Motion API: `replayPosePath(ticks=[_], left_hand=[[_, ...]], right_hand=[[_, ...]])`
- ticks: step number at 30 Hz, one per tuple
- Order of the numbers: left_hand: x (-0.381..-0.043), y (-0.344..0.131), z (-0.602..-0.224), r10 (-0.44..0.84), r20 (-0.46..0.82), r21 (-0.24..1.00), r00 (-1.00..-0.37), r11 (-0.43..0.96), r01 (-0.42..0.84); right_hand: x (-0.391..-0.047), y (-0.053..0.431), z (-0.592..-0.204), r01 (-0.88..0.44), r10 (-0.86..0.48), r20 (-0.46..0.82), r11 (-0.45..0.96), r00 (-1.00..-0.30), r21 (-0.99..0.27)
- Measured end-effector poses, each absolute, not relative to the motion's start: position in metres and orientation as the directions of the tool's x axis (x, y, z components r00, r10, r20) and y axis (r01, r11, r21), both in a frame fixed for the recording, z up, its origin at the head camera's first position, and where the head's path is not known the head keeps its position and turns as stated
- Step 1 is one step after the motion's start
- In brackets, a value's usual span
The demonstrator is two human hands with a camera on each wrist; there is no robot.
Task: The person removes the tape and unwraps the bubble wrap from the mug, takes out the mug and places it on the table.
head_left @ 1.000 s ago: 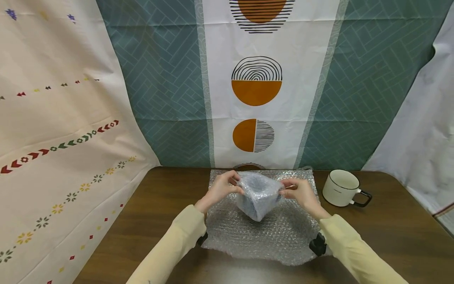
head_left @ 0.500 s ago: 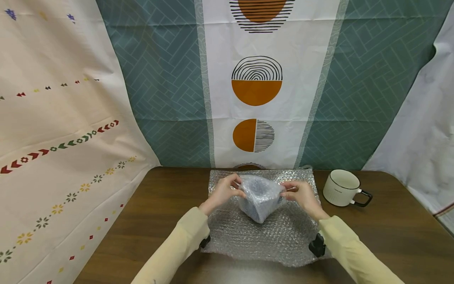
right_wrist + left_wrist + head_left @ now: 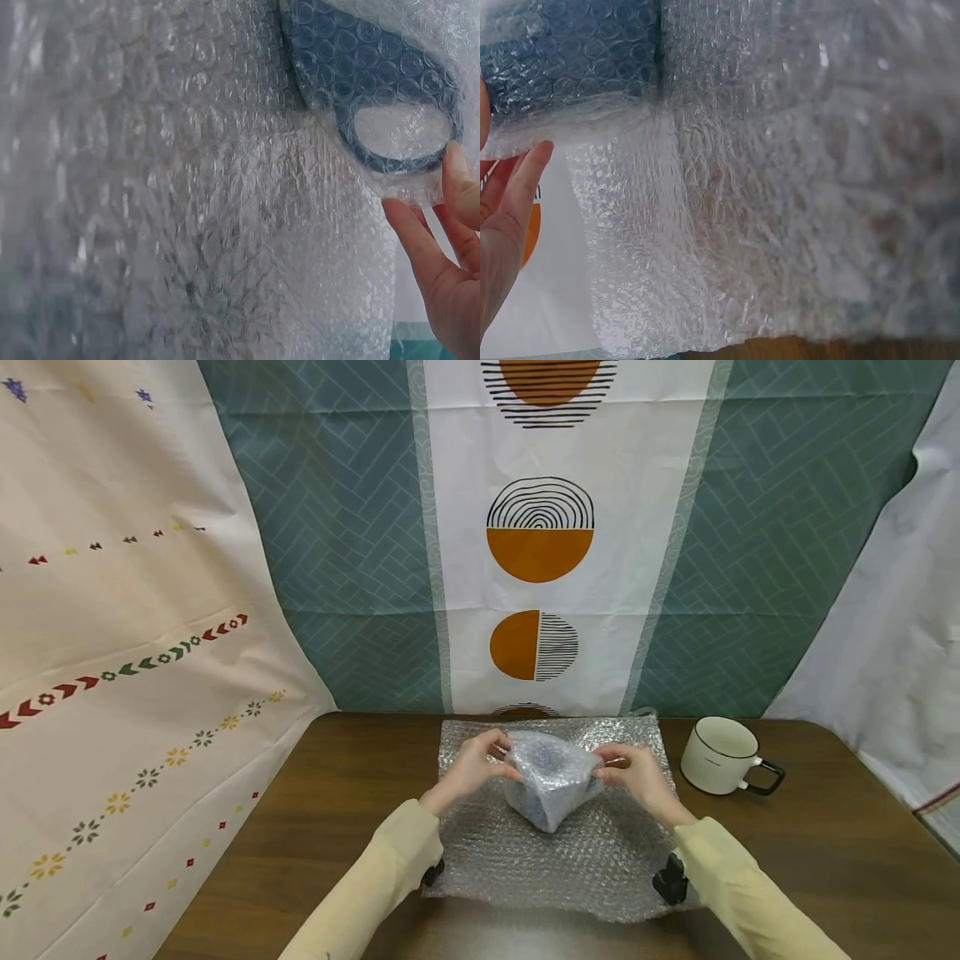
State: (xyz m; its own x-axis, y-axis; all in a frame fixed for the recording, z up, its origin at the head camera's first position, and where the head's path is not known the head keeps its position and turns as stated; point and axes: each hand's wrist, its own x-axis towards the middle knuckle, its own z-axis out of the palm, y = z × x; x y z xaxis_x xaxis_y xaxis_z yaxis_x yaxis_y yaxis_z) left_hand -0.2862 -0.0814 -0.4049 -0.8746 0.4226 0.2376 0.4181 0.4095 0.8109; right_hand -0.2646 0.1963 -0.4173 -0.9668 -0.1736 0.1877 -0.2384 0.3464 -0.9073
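A blue mug (image 3: 367, 56) shows through clear bubble wrap in the right wrist view, its loop handle near the right fingertips. From the head, the wrapped bundle (image 3: 553, 781) sits over the middle of a larger bubble wrap sheet (image 3: 577, 868). My left hand (image 3: 472, 768) pinches the wrap at the bundle's left side between thumb and fingers. On the opposite side, my right hand (image 3: 636, 778) pinches the wrap beside the handle. The left wrist view has the blue mug side (image 3: 592, 60) under the bubbles, with the left fingers (image 3: 529, 176) beneath the wrap's edge.
To the right of the sheet stands a cream mug (image 3: 718, 758) with a dark rim and black handle. Everything rests on a brown wooden table (image 3: 337, 777). A patterned cloth (image 3: 540, 568) hangs behind it, and pale cloths flank both sides.
My left hand has shifted slightly right and down along with the bundle, while keeping its pinch. The right hand stays nearly in place, and the cream mug has not moved.
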Motion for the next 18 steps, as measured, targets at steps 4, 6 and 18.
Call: replayPosePath(ticks=[4,6,18], left_hand=[[-0.286,-0.082,-0.404,0.438,0.243,0.805,-0.865,0.407,0.432],[-0.286,-0.082,-0.404,0.444,0.247,0.805,-0.861,0.400,0.438],[-0.285,-0.084,-0.405,0.452,0.253,0.786,-0.855,0.420,0.454]], right_hand=[[-0.265,0.199,-0.416,-0.263,-0.220,0.195,0.344,-0.956,-0.901],[-0.266,0.200,-0.415,-0.274,-0.242,0.195,0.358,-0.951,-0.893],[-0.270,0.208,-0.402,-0.358,-0.393,0.196,0.396,-0.898,-0.846]])
